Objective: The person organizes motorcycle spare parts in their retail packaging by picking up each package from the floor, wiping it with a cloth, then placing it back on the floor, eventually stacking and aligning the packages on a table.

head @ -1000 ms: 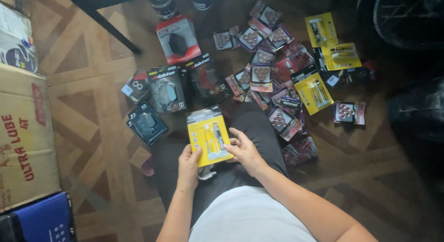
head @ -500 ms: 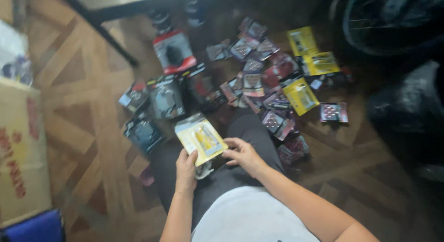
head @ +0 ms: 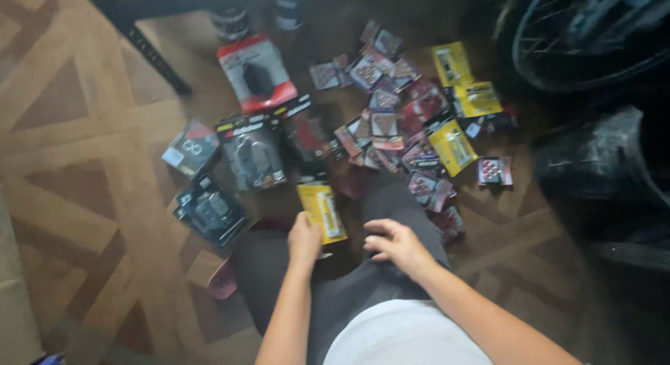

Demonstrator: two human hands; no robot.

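Parquet floor (head: 91, 128), herringbone pattern, warm brown. Bicycle wheel (head: 586, 37) top right, dark. Scatter of small red-and-grey blister packs (head: 391, 121) spread ahead of the knees, three yellow carded packs (head: 453, 145) among them. Larger black-boxed items (head: 251, 155) left of that pile, one red-backed clamshell (head: 257, 75) beyond.

Yellow blister pack (head: 322, 211) over the left thigh: narrow card seen tilted, bright yellow face, black top strip, small pale item under clear plastic; details blurred. Left hand (head: 304, 241) clamped on its lower edge, fingers curled around it. Right hand (head: 394, 243) just beside, off the pack, fingers loosely bent, holding nothing, resting on the dark trouser leg.
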